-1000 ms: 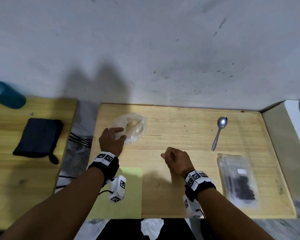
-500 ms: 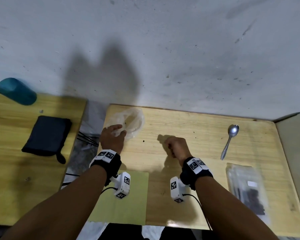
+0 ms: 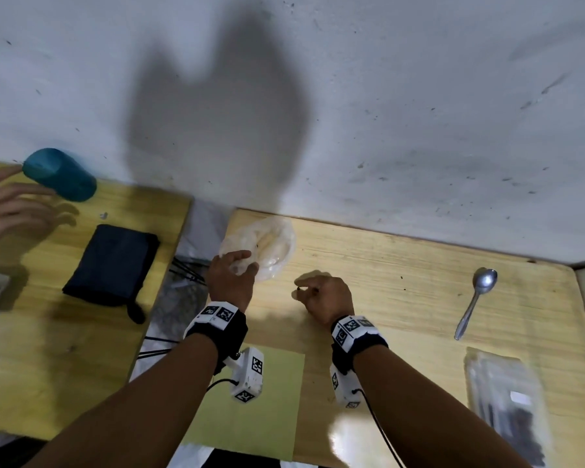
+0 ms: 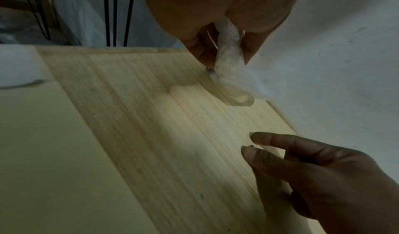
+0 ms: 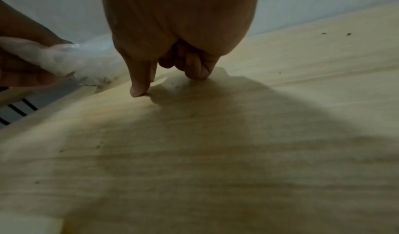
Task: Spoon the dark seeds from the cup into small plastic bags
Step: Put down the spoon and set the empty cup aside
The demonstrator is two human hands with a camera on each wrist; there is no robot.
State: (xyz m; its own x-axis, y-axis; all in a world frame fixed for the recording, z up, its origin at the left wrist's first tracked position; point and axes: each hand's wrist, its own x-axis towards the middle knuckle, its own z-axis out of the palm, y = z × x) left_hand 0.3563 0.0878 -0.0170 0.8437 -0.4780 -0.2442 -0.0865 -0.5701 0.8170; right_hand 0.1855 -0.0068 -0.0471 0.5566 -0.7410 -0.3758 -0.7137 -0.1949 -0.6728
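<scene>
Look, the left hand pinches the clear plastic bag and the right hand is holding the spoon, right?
Not quite. The left hand does pinch the clear plastic bag, but the right hand holds no spoon. The head view shows the spoon lying on the table, apart from it.

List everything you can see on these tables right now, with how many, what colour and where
Clear plastic bag: one, translucent, far left of the right table, crumpled.
Spoon: one, silver, right side of that table, lying flat.
Stack of small bags: one pile, clear, near right corner; the top one holds dark seeds.
Loose seeds: a few, dark, scattered on the wood.
Paper sheet: one, pale green, near edge between the arms.
Cup: one, teal, far side of the left table.
Pouch: one, dark navy, left table.
Another person's hand: one, beside the cup.
Left hand: pinches the bag's edge.
Right hand: pinches a single dark seed.
</scene>
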